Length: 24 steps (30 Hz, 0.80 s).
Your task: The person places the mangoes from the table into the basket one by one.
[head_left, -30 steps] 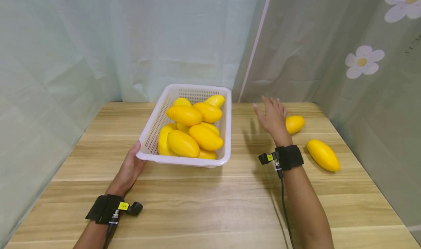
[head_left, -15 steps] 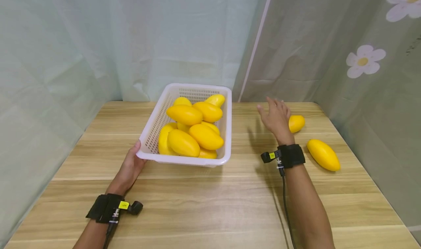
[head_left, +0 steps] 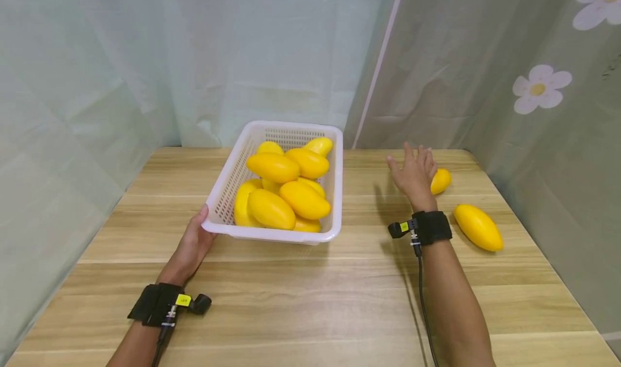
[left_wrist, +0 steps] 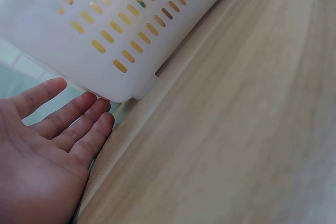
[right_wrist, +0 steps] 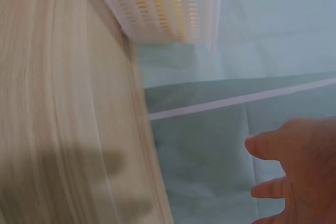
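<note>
A white slotted plastic basket holds a heap of yellow mangoes. At its near left corner is my left hand; the left wrist view shows the fingers extended, with fingertips right at the basket's lower corner. My right hand is raised over the table at the right, fingers spread and nothing in them. Just beyond its outer edge lies a mango, partly hidden by the hand. Another mango lies nearer, to the right of the wrist.
The wooden table ends at a pale green curtain at the back and sides. Each wrist carries a black strap with a small camera and a cable.
My right hand has shifted slightly to the right, covering more of the far mango. The left hand and the basket have stayed in place.
</note>
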### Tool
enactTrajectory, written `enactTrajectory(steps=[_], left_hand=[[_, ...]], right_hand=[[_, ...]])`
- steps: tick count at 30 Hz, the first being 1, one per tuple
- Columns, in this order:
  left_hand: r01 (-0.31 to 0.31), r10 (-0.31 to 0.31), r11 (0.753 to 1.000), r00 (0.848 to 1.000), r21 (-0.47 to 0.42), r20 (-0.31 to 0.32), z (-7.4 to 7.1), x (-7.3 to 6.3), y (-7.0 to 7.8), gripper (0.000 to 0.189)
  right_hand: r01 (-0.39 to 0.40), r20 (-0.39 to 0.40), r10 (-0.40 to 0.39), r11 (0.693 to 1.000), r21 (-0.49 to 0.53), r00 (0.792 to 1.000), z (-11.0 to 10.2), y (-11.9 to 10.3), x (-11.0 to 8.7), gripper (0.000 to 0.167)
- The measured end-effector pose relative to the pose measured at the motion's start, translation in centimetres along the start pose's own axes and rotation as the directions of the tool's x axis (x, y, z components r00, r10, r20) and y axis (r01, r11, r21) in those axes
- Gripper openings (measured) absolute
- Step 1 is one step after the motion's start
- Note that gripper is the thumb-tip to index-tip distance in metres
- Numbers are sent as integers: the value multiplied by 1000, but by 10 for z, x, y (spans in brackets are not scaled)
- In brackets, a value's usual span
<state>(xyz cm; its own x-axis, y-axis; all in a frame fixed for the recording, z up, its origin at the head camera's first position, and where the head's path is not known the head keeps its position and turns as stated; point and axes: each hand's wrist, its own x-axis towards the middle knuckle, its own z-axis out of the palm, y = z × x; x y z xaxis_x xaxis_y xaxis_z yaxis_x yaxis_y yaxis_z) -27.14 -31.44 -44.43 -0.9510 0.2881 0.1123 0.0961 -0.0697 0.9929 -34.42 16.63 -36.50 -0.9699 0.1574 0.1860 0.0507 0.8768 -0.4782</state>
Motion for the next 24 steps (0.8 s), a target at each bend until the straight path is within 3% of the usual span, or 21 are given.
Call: enactTrajectory(steps=[9,14,19,24], left_hand=[[-21,21,1000,1000,-21,17,-1,0,-1,49],[-8,8,1000,1000,-18,2,-1,1,-2,48],[-33,33,999,999,-15,24,-1,0,-1,49],[-34,34,999,999,-24,24,-2,1,-2,49]], right_hand=[[-61,-12,61,997,-39,998,3,12,0,77],[-116,31,118,992,-55,993,6,19,1,82],[-178,70,180,983,-45,981,10,28,2,81],[-209,59,212,976,-54,975,14,38,3,80]])
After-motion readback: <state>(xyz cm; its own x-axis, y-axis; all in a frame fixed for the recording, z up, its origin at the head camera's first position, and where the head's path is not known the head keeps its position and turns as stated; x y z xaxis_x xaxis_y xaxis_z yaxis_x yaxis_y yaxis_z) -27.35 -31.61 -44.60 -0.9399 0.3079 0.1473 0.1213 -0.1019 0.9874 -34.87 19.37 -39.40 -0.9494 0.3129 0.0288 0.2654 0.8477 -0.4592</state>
